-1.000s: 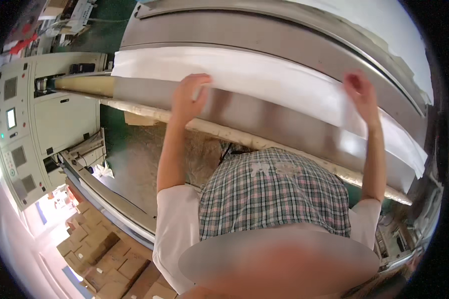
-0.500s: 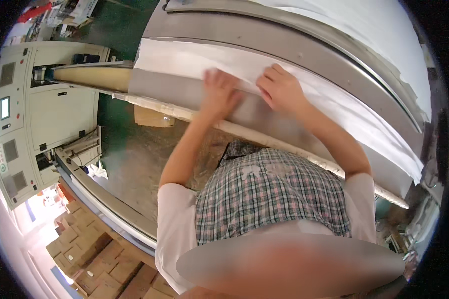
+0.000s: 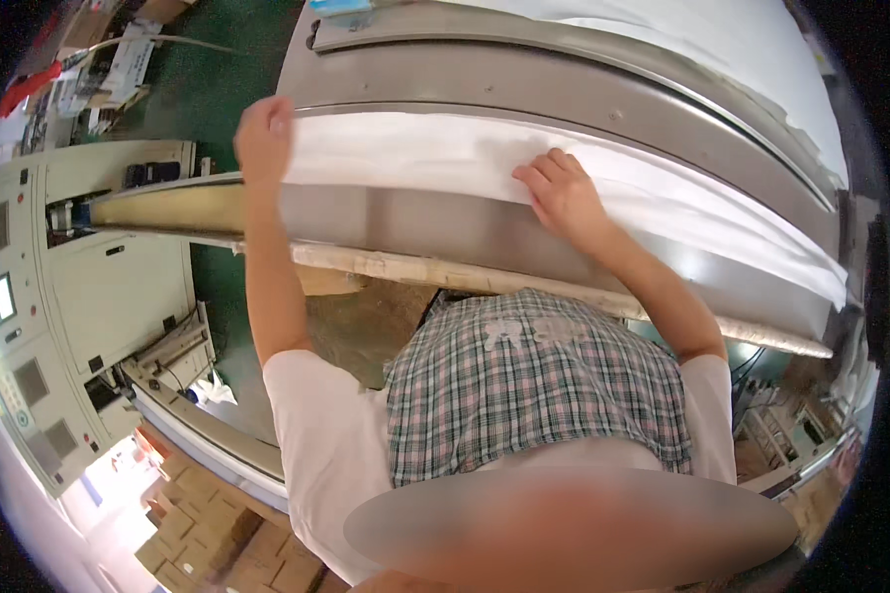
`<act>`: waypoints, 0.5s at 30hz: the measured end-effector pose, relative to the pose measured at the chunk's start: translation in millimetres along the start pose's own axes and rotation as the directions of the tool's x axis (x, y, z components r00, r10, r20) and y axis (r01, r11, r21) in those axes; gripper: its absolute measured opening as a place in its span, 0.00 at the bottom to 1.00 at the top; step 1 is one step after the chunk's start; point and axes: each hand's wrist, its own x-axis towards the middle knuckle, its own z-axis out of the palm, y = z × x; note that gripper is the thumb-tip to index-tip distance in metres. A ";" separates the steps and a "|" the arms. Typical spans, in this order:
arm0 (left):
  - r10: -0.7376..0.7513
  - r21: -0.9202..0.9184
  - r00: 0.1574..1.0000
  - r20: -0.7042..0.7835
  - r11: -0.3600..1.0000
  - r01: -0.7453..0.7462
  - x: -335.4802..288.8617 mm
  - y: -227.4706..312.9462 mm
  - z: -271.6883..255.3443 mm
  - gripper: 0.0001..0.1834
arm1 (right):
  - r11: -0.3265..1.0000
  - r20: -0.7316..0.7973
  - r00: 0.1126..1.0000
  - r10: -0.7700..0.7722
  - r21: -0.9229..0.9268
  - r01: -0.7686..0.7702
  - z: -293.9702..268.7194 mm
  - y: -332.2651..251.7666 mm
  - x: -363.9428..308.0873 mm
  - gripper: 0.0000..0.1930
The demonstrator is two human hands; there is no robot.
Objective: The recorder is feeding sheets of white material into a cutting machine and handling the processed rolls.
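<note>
A long strip of white cloth point(image 3: 396, 148) lies across a grey metal table point(image 3: 405, 219), its near edge short of the table's front. My left hand point(image 3: 265, 138) is at the strip's left end, fingers curled over the corner; its fingertips are partly hidden and slightly smeared. Farther right, my right hand point(image 3: 564, 196) rests at the near edge of the cloth, with thumb and bent fingers drawn together on it. Small wrinkles run through the cloth to the right of that hand.
Behind the strip runs a raised metal bar point(image 3: 564, 54), with more white fabric point(image 3: 752, 69) beyond. A padded roll point(image 3: 396, 265) edges the table's front. On the left stands a pale machine cabinet point(image 3: 133, 287) with a yellowish beam point(image 3: 168, 206). Cardboard boxes point(image 3: 203, 514) lie lower left.
My left hand has moved left and away from me, from mid-table to the cloth's left end. My right hand has barely shifted. The view has turned slightly.
</note>
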 end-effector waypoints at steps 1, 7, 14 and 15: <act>0.178 -0.045 0.982 0.061 0.983 -0.176 2.4 28.2 15.9 0.13 | 1.000 0.004 1.000 -0.012 -0.023 0.012 -0.2 0.9 -0.5 0.15; 0.398 -0.121 0.872 0.286 0.917 -0.379 -11.0 180.2 127.7 0.15 | 0.998 -0.130 0.990 0.061 -0.022 -0.065 -13.6 27.9 -16.9 0.22; 0.191 0.054 0.912 0.363 0.973 -0.225 -57.4 106.1 109.4 0.16 | 0.963 0.054 0.964 0.259 -0.088 -0.254 -63.8 59.2 -65.7 0.23; 0.288 0.015 0.910 0.299 0.952 -0.307 -66.1 84.7 99.0 0.15 | 0.953 0.057 0.955 0.292 -0.103 -0.285 -76.3 64.9 -78.6 0.22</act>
